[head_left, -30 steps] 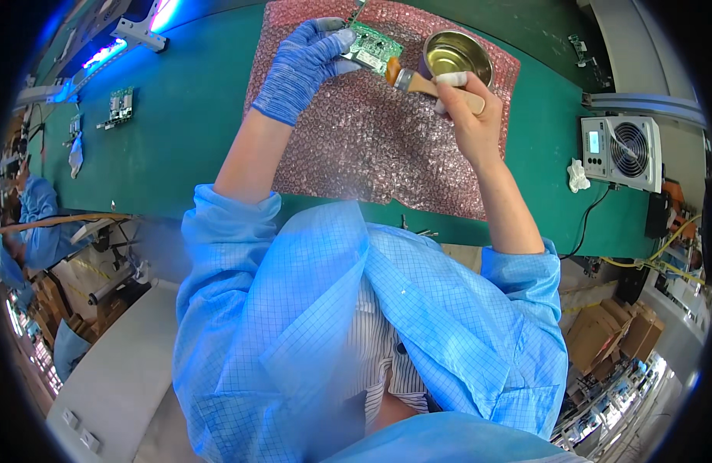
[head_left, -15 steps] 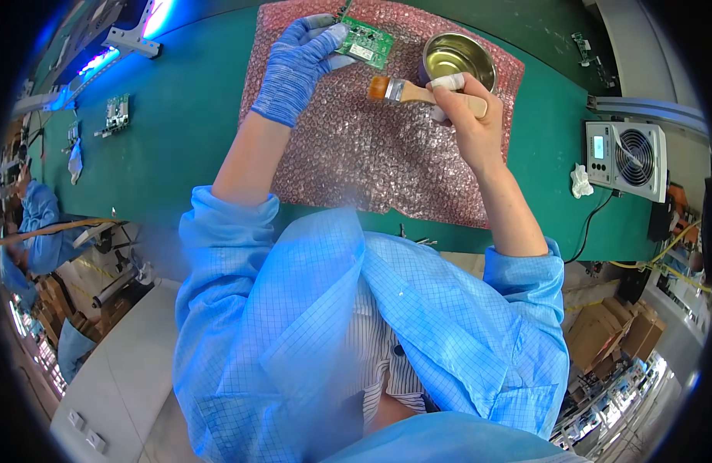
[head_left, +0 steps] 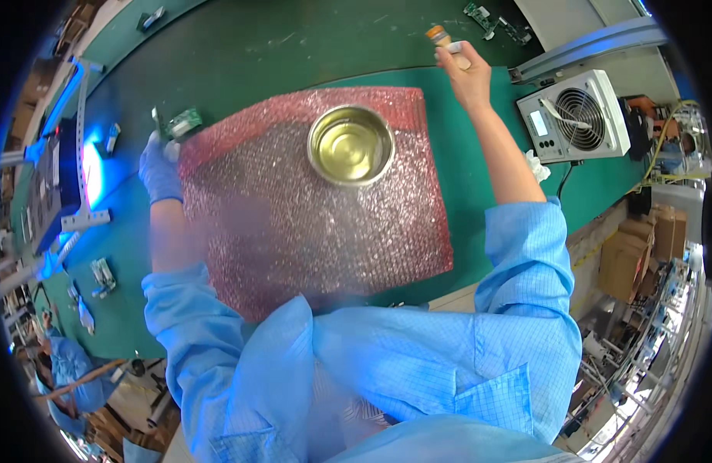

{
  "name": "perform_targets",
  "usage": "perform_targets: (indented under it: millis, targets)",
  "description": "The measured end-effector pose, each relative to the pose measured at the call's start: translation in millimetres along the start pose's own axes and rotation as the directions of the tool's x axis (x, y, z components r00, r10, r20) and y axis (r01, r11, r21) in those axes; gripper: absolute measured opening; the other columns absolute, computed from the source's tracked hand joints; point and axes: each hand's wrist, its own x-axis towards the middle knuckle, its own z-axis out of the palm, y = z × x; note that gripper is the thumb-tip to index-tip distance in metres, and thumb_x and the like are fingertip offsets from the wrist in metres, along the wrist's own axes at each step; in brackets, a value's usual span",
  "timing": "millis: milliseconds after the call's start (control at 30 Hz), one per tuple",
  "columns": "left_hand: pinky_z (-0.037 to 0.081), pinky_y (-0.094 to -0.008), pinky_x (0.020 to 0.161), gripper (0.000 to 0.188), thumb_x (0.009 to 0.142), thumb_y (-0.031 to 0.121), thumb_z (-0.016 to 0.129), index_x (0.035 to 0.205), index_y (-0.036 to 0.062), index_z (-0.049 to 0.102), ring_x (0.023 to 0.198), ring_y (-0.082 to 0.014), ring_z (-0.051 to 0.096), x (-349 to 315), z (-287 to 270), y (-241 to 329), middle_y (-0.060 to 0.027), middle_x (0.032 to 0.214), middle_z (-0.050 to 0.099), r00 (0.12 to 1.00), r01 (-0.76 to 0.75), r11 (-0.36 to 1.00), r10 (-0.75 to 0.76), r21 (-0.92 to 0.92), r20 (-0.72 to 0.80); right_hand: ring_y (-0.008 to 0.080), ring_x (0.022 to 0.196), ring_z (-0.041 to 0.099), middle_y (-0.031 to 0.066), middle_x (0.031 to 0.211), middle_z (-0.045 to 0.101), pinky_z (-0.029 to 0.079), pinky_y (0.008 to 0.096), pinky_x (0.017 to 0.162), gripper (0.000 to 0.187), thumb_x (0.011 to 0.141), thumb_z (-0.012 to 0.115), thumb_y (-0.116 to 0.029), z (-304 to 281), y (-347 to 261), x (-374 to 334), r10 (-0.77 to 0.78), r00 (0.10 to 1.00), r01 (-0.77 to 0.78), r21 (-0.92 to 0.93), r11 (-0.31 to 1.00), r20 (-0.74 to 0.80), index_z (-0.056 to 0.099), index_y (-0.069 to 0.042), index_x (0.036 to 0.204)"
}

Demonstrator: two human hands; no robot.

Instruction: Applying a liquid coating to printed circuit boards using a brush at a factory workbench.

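My left hand [head_left: 162,168], in a blue knit glove, grips a green circuit board [head_left: 184,123] by its near end, off the left edge of the bubble wrap. Its fingers are partly hidden behind the glove's back and the board. Beyond the wrap's far right corner, my right hand [head_left: 470,76] is closed around the wooden handle of a flat brush [head_left: 442,38], orange bristles pointing away and left. White coverings show on some right fingertips. Between the hands, a round metal bowl [head_left: 315,158] of clear yellowish liquid stands on the pink bubble wrap [head_left: 310,239].
A white fan unit [head_left: 560,116] with a small screen stands at the right, a crumpled white tissue [head_left: 536,165] beside it. More circuit boards [head_left: 481,19] lie at the far right, and another board [head_left: 103,278] at the left. A lit metal frame [head_left: 82,170] rises at the left edge.
The view has shifted. My left hand has carried the board left, off the wrap. My right hand has taken the brush away from beside the bowl, to the far right.
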Motion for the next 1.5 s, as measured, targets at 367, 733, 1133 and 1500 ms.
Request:
perform_targets:
  millis: [367,733,1133,1500]
  targets:
    - [0.052,-0.0285,0.084,0.028,0.089,0.009,0.052,0.115,-0.0028,0.047,0.097,-0.0219,0.057,12.1,0.6,0.9,-0.0142,0.105,0.055,0.984,-0.083,0.994,0.093,-0.068,0.154,0.031,0.084,0.061,0.0089,0.092,0.062,0.048,0.0424,0.069,0.034,0.08,0.063,-0.03,-53.1,130.8,114.3,-0.141,0.985,-0.008,-0.846,0.533,-0.098,0.051,-0.01,0.104]
    - [0.052,-0.0315,0.078,0.037,0.085,0.01,0.059,0.12,0.0046,0.046,0.097,-0.0199,0.056,-6.6,27.8,14.2,-0.0095,0.104,0.056,0.985,-0.161,0.964,0.169,0.214,-0.023,0.0343,0.092,0.058,0.0147,0.102,0.059,0.047,0.0434,0.075,0.032,0.076,0.059,-0.005,-8.1,129.1,126.0,-0.129,0.969,-0.054,-0.694,0.718,-0.209,0.048,-0.008,0.106]
    - [0.051,-0.0315,0.08,0.046,0.088,0.031,0.056,0.126,0.006,0.046,0.095,-0.0193,0.058,-99.8,60.6,34.8,-0.0111,0.109,0.056,0.838,0.016,0.997,-0.055,0.076,0.543,0.0285,0.083,0.064,0.015,0.089,0.063,0.048,0.0333,0.073,0.028,0.077,0.063,-0.005,130.5,-116.0,-0.8,-0.508,0.722,0.452,0.236,0.86,0.47,0.056,-0.008,0.104]
    - [0.047,-0.0276,0.078,0.037,0.09,0.036,0.052,0.107,0.0036,0.061,0.087,-0.0109,0.057,-195.7,-36.5,22.1,-0.0043,0.096,0.062,0.553,0.006,0.98,-0.17,0.2,0.816,0.0176,0.081,0.062,0.0084,0.094,0.064,0.047,0.0271,0.074,0.032,0.074,0.068,-0.008,89.7,-182.0,-137.7,-0.461,0.631,0.318,0.334,0.887,0.624,0.06,-0.007,0.105]
